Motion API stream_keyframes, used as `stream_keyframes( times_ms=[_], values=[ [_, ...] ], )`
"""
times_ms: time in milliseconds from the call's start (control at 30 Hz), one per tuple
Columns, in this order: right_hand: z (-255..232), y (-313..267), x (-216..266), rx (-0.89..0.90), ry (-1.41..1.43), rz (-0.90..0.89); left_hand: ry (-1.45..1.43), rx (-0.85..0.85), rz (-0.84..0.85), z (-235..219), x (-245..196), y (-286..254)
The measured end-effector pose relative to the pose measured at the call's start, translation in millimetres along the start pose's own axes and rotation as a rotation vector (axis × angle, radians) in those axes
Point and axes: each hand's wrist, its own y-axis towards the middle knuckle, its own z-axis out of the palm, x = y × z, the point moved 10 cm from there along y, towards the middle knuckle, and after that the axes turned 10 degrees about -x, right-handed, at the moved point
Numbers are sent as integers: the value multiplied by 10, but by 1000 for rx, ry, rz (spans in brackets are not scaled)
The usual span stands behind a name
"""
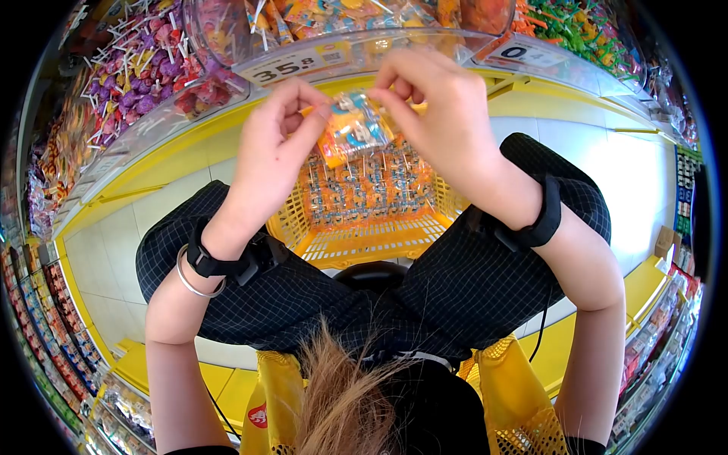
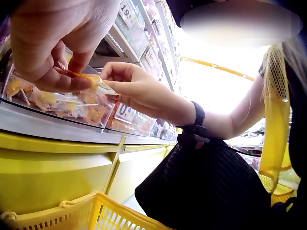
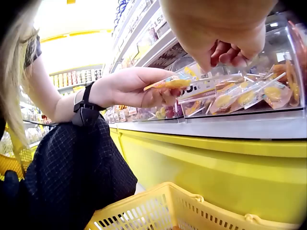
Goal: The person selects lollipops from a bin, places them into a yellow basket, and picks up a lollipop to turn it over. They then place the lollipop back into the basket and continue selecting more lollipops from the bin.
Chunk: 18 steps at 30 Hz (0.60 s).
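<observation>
Between my two hands is a small wrapped candy (image 1: pixel 353 130) in a shiny orange and blue wrapper, held up over a yellow basket (image 1: pixel 356 249). My left hand (image 1: pixel 274 140) pinches its left edge between thumb and fingers. At the upper right corner, the thumb and forefinger of my right hand (image 1: pixel 449 110) pinch the wrapper. From the right wrist view, the candy (image 3: pixel 173 83) looks flat, with clear wrapper stretching toward the right fingers. Rows of similar orange and blue wrapped candies (image 1: pixel 364 186) fill the basket, which stands between the knees.
Clear bins of wrapped lollipops line the shelf ahead, including a bin of purple and red ones (image 1: pixel 144 80). A price tag (image 1: pixel 292 67) marked 35.8 is on the bin front. Yellow shelf panels (image 3: pixel 216 165) rise beyond the basket. White tiled floor (image 1: pixel 106 258) shows at the left.
</observation>
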Motion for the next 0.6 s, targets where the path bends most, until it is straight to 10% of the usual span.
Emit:
stream_keyframes(
  times_ms=[333, 600],
  values=[
    [316, -358, -378, 139, 396, 642, -112, -231, 163, -246, -193, -31],
    [483, -406, -330, 121, 742, 743, -136, -149, 97, -100, -183, -74]
  ],
)
